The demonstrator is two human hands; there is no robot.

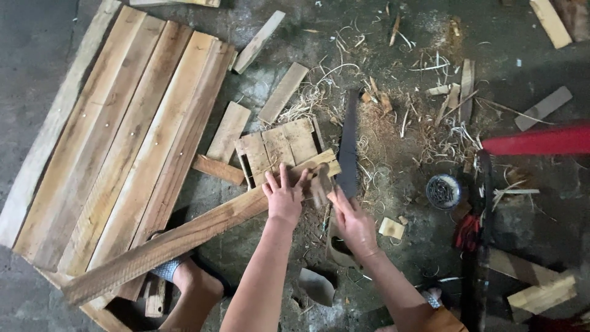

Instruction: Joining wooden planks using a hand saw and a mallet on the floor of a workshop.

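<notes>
Your left hand point(284, 198) lies flat on the long plank point(184, 237), fingers spread wide and closed on nothing, palm pressing down where the plank's far end rests against the small slatted crate point(279, 150). That flat press looks meant to steady the plank on the floor point(37, 49). Your foot in a sandal point(184, 270) sits beside the plank's nearer half, close enough to brace it too.

Your right hand point(353, 222) is just beside the left, fingers stretched toward a small brownish piece point(319, 184) that stands between the two hands at the plank's end. It is blurred, so you cannot tell whether the right fingers grip it or only touch it.

A dark saw blade point(348, 144) lies on the floor just beyond your right hand, within easy reach. A tin of nails point(442, 190) sits to the right, near a red bar point(541, 141). Wood shavings point(393, 123) and short offcuts point(283, 92) lie scattered over the floor. On the left, a panel of boards point(117, 141) lies flat, well apart from your hands.
</notes>
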